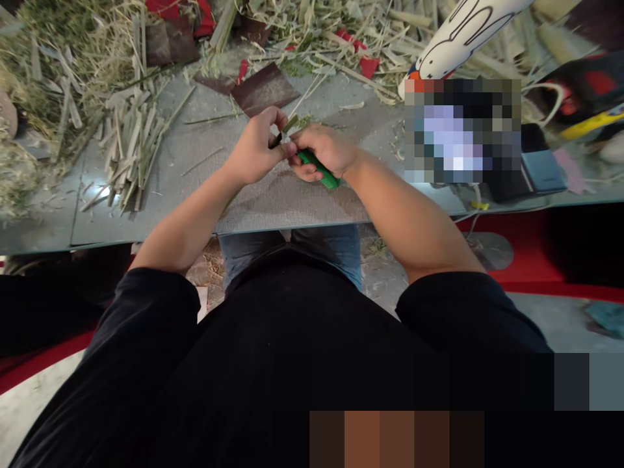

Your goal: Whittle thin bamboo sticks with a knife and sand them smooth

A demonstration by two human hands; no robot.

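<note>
Well left of the knife, a heap of split strips lies fanned out on the bare counter, which suggests that a fair share of the cutting is already done. Just left of the knife, the left hand is pinched shut on a thin pale-green strip whose free end pokes up beyond the knuckles. The right hand touches the left and is clamped round the knife by its green handle (the blade is hidden between the fingers, so how far this piece is worked cannot be told). Both hands hover over a grey mat at the counter's near edge. Beyond the knife lies a dark brown sheet and a thick litter of stalks and trimmings, so raw stock seems to remain. Nothing here sits in a container: strips and scraps lie loose. Well right of the knife a phone lies flat.
</note>
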